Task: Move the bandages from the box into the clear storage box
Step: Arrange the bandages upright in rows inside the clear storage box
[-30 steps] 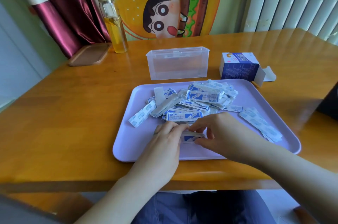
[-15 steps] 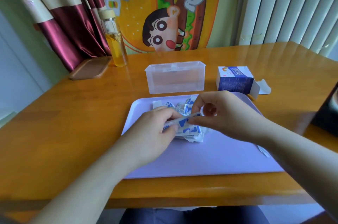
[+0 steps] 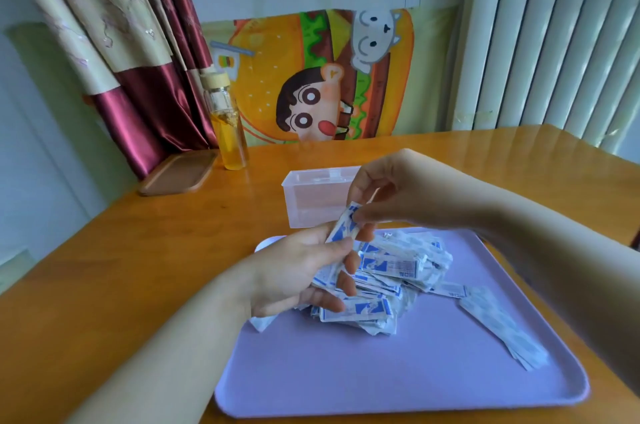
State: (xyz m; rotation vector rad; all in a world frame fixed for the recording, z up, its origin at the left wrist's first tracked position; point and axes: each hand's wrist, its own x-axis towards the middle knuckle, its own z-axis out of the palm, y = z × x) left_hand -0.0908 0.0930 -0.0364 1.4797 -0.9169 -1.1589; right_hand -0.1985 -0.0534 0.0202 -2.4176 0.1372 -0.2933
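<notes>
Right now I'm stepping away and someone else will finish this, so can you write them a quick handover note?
The left hand grips a small bundle of bandages above the tray.
The right hand pinches the bundle's top end.
The clear storage box stands behind the tray; no bandages seen inside.
Done: bandages lie loose on the tray.
To do: bundle, pile and loose strip go into the box.

desk (image 3: 138, 250): glossy varnished wood. tray (image 3: 381, 371): smooth matt plastic. storage box (image 3: 311, 202): clear plastic. bandages (image 3: 398, 264): paper wrappers. curtain (image 3: 145, 112): shiny satin cloth. bottle (image 3: 230, 133): glass.
</notes>
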